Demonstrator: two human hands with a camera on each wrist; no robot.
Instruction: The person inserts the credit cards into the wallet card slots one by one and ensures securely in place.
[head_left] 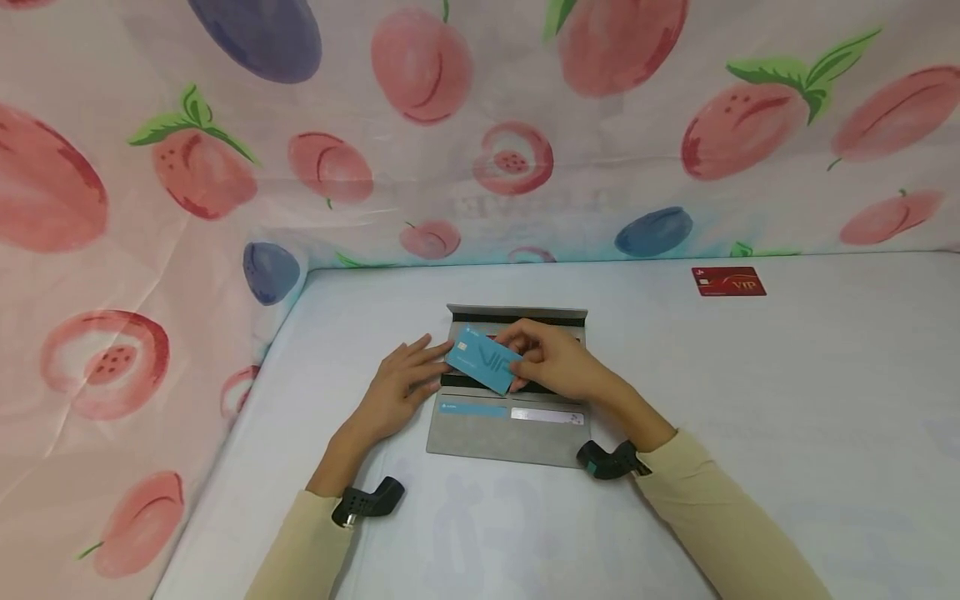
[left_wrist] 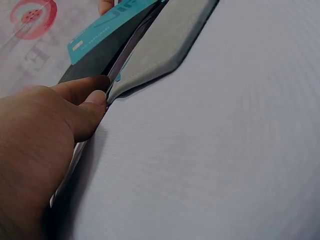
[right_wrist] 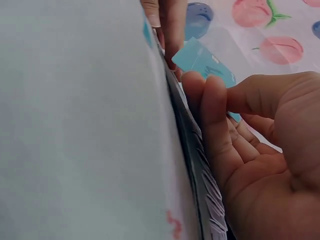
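Note:
In the head view, my right hand (head_left: 555, 358) pinches a light blue card marked VIP (head_left: 480, 360) between thumb and fingers. The card is tilted above the middle of an opened grey wallet (head_left: 502, 437). My left hand (head_left: 401, 387) lies at the wallet's left side, fingers mostly straight, fingertips close to the card's left corner. In the left wrist view, that hand's thumb and a finger touch the wallet's edge (left_wrist: 150, 60). A blue card (head_left: 472, 409) and a whitish card (head_left: 547, 416) show in slots on the wallet's near flap. My right fingers partly cover the wallet's inside.
A red VIP card (head_left: 729, 282) lies at the back right of the white table (head_left: 750, 400). Fruit-patterned cloth (head_left: 420, 183) rises behind the table and along its left side. Dark wrist-worn cameras sit on both forearms, the right one (head_left: 607, 460) beside the wallet's near right corner.

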